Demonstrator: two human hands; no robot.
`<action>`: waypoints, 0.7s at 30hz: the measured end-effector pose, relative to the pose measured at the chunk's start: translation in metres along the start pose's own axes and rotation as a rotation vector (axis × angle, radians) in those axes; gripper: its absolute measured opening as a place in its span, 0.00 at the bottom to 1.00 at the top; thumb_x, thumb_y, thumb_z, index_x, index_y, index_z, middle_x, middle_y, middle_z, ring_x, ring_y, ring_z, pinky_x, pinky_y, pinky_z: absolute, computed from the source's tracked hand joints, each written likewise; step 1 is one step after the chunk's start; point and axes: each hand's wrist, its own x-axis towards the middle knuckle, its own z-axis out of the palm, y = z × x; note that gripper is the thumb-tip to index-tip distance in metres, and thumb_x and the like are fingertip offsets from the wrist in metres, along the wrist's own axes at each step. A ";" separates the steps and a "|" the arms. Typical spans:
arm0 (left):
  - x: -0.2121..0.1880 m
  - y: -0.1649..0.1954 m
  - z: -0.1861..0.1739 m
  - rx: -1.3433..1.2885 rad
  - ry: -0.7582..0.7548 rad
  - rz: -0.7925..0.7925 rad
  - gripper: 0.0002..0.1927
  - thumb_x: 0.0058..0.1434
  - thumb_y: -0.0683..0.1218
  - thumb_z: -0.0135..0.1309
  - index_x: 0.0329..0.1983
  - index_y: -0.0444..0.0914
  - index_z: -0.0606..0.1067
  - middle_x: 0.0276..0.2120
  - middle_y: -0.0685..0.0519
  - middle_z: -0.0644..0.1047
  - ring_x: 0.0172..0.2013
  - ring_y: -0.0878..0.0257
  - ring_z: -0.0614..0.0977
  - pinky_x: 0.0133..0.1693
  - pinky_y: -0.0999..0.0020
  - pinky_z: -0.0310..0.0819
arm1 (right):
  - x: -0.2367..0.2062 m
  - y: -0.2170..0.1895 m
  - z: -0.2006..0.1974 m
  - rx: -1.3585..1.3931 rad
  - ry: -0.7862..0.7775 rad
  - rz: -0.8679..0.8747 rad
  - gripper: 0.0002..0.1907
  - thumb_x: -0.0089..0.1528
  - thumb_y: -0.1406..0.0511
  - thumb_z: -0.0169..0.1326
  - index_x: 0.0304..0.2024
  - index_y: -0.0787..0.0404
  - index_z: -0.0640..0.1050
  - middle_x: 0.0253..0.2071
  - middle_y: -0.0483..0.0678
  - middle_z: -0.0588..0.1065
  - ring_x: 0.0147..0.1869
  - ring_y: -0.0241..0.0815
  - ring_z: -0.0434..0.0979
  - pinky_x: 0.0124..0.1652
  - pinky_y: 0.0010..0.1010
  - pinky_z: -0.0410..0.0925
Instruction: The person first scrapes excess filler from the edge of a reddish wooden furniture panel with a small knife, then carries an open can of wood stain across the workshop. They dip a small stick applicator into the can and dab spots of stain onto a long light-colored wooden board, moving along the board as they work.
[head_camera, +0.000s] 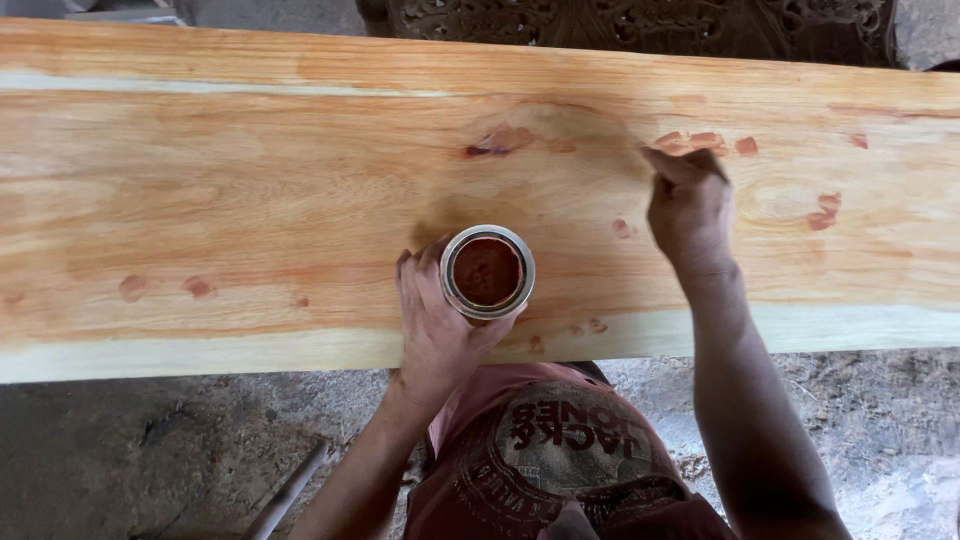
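1. Wide wooden plank (250, 190), pale orange grain, spans the whole view left to right; lighter strip runs along its near edge.
2. Small round metal tin (487, 271), open top, filled with reddish-brown paste or stain, sits on the plank near the near edge, about mid-length.
3. Left hand (435, 325) wrapped around the tin from the near-left side, fingers curled against its wall, thumb at the near-right rim; grasping the tin.
4. Right hand (690, 205) farther in on the plank, right of the tin and well apart from it, fingers bunched and pressed down onto the wood; clenched, but whether something small sits under the fingertips cannot be told.
5. Reddish patches (700, 142) on the wood just beyond the right hand's fingertips, touching or nearly so.
6. More red dabs scattered: a dark knot smear (500, 140) mid-plank toward the far edge, spots (822, 212) toward the right end, pair of spots (165, 287) toward the left end close to the near edge.
7. Dusty concrete floor (150, 440) visible below the near edge.
8. Thin pale stick or pipe (285, 495) lying on the floor, lower left.
9. Dark carved wooden piece (640, 25) beyond the far edge, top centre.
10. Faded red shirt (560, 460) at bottom centre.
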 end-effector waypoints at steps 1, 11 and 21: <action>0.000 0.000 0.000 -0.005 -0.002 -0.001 0.53 0.48 0.56 0.75 0.68 0.31 0.58 0.59 0.39 0.66 0.59 0.42 0.71 0.64 0.33 0.60 | 0.000 0.011 -0.007 -0.065 -0.006 0.046 0.16 0.64 0.76 0.55 0.52 0.60 0.85 0.37 0.57 0.76 0.40 0.53 0.77 0.40 0.41 0.72; -0.001 0.000 0.005 0.024 0.008 0.031 0.52 0.48 0.55 0.76 0.66 0.30 0.59 0.59 0.38 0.66 0.59 0.40 0.70 0.64 0.34 0.60 | 0.001 0.006 0.017 -0.127 0.011 0.075 0.16 0.61 0.74 0.56 0.49 0.56 0.85 0.38 0.56 0.74 0.45 0.55 0.74 0.43 0.45 0.72; -0.002 -0.002 0.005 0.029 -0.013 0.039 0.51 0.46 0.55 0.76 0.66 0.31 0.60 0.58 0.38 0.66 0.58 0.40 0.70 0.64 0.34 0.61 | 0.003 0.012 0.008 -0.003 -0.109 0.150 0.25 0.64 0.76 0.52 0.59 0.49 0.84 0.35 0.53 0.73 0.38 0.47 0.72 0.38 0.36 0.72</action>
